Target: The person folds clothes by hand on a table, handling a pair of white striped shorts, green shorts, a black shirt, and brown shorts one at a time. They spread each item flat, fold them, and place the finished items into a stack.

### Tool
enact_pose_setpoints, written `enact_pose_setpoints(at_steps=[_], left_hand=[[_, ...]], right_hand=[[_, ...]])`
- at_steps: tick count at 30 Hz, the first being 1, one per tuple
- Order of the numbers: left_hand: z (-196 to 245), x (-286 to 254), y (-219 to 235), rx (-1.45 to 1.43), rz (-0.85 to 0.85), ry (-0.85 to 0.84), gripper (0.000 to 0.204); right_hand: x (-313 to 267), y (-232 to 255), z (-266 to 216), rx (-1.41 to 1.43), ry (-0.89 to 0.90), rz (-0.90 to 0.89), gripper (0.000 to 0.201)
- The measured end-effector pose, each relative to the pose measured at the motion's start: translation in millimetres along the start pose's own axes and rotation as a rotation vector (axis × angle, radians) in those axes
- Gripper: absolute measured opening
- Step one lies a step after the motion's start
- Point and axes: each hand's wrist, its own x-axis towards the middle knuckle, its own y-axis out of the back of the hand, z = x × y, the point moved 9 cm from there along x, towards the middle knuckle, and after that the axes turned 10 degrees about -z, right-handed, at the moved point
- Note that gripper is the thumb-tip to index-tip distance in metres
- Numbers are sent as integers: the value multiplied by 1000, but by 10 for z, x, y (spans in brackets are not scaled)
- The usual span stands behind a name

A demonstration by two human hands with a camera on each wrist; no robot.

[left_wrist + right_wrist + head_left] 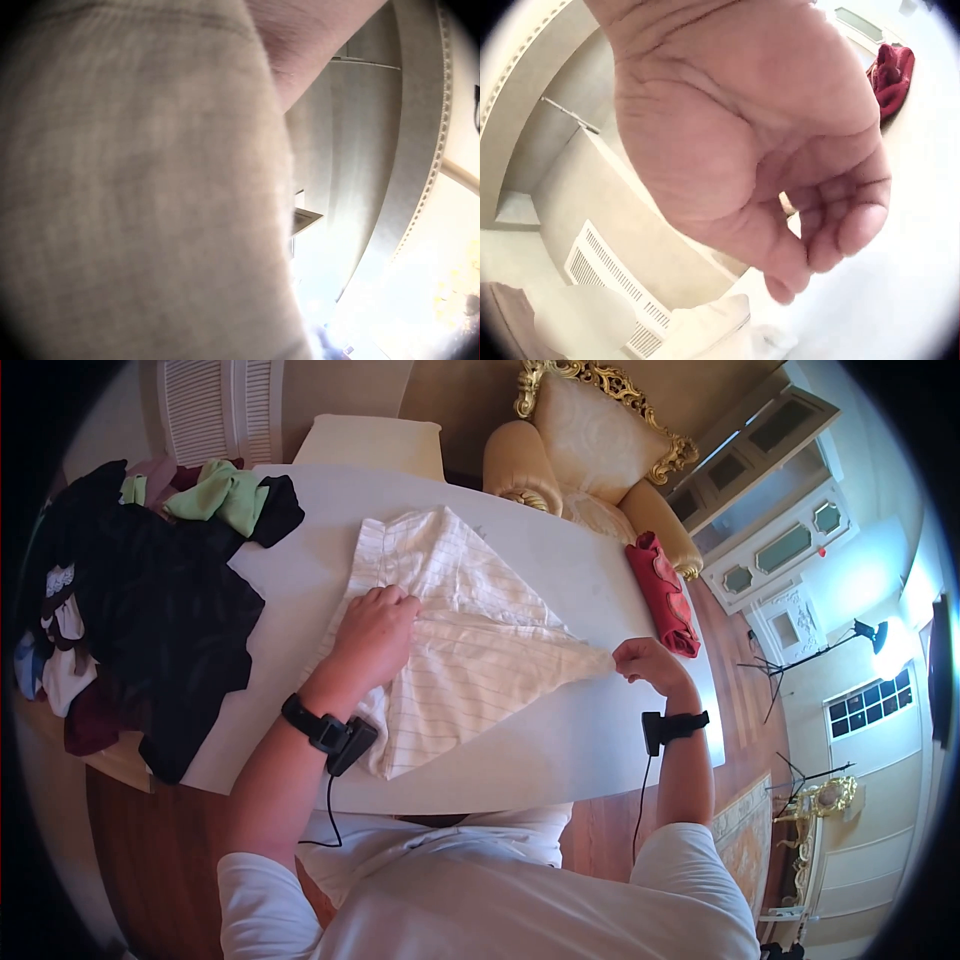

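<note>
A white pinstriped garment (470,650) lies spread on the table, its right side drawn out to a narrow point. My left hand (378,628) is on its left part, knuckles up and fingers bent into the cloth, fingertips hidden. Close-up pale cloth (150,187) fills much of the left wrist view and covers those fingers. At the pointed end, my right hand (650,663) pinches the cloth between thumb and fingers. The right wrist view shows this right hand (757,157) with its fingers curled in toward the thumb.
On the white table (300,550), a pile of dark clothes (160,590) with a light green piece (225,498) covers the left end. A rolled red cloth (663,595) lies near the right edge. Beyond stand a gilded armchair (600,445) and a cream seat (370,445).
</note>
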Motion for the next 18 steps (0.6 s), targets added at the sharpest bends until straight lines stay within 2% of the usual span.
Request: enact_pose_setpoints(at_steps=[3, 6, 10, 13, 16, 18], left_hand=[[-3, -6, 7, 6, 7, -5, 26], [20, -16, 28, -3, 8, -3, 26], [5, -3, 1, 9, -8, 5, 25], [13, -10, 6, 1, -14, 9, 25], [11, -13, 7, 10, -21, 17, 25], [7, -10, 2, 19, -22, 21, 25]], right_hand=[[-8, 207, -19, -86, 15, 344, 21], [-120, 52, -381, -73, 140, 522, 38], [-183, -475, -627, -453, -138, 210, 64], [24, -488, -341, -86, -122, 106, 55], [114, -506, -191, 527, -95, 154, 40], [225, -531, -83, 585, -7, 105, 32]])
